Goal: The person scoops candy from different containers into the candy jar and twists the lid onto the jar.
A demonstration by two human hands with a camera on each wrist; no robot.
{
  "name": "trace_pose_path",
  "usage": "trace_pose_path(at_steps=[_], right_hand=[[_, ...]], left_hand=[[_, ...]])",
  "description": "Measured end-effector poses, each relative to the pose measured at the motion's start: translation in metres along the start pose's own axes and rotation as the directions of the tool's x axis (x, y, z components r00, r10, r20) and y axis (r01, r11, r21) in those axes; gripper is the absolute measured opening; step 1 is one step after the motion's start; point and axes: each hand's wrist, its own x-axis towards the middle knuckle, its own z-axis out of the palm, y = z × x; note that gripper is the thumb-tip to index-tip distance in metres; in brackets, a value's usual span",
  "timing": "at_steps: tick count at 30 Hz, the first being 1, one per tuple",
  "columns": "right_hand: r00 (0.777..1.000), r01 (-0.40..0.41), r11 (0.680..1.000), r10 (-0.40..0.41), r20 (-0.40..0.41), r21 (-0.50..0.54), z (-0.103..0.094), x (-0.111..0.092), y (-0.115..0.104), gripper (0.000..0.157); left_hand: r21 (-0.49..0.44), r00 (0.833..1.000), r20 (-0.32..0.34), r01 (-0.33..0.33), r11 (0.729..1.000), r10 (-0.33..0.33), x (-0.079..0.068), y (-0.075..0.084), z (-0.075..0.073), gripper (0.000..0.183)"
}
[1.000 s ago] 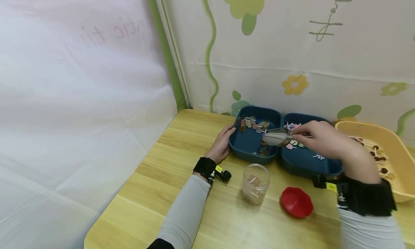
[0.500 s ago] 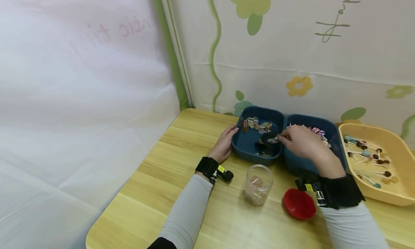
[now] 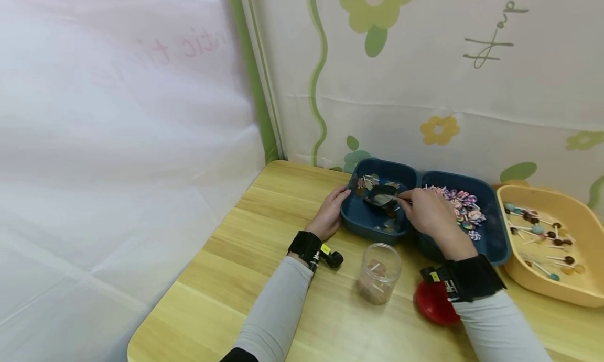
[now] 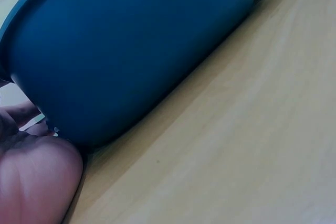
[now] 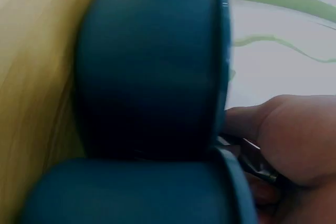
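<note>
My right hand [image 3: 429, 212] pinches the handle of a small scoop [image 3: 380, 198], whose bowl is down inside the left blue bin [image 3: 355, 223]. Flat translucent lollipop-like pieces [image 3: 370, 181] on white sticks lie around the scoop. My left hand [image 3: 327, 215] rests against the bin's left side, with fingertips at the rim. In the left wrist view, part of that hand [image 4: 37, 179] touches the bin's outer wall [image 4: 142, 45]; some fingers are hidden. The right wrist view shows the scoop's handle [image 5: 252, 158] between my thumb and fingers, partly behind the bin rims.
The second blue bin [image 3: 504, 247] holds swirled lollipop pieces [image 3: 464, 205]. Farther right stands a yellow tray [image 3: 590, 231] with ball-headed sticks. In front are a clear jar [image 3: 380, 273] holding some pieces and a red lid [image 3: 435, 304], partly under my right wrist strap.
The scoop has moved from the left bin's right side deeper among the pieces, toward the back left. My right hand has shifted left with it. My left hand stays at the bin.
</note>
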Motion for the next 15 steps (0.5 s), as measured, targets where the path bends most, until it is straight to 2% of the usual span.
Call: trace_pose_path(at_steps=[6,15], right_hand=[[0.999,0.033,0.999,-0.034,-0.038,-0.036,0.015,-0.001,0.003,0.028],[0.991,0.082,0.99,-0.092,0.093,0.111,0.008,0.004,0.006,0.033]], left_hand=[[-0.001,1.0,0.001,0.006,1.0,-0.006,-0.002,-0.004,0.004,0.048],[-0.001,1.0,-0.007,0.004,1.0,-0.004,-0.004,0.0,0.001,0.048]])
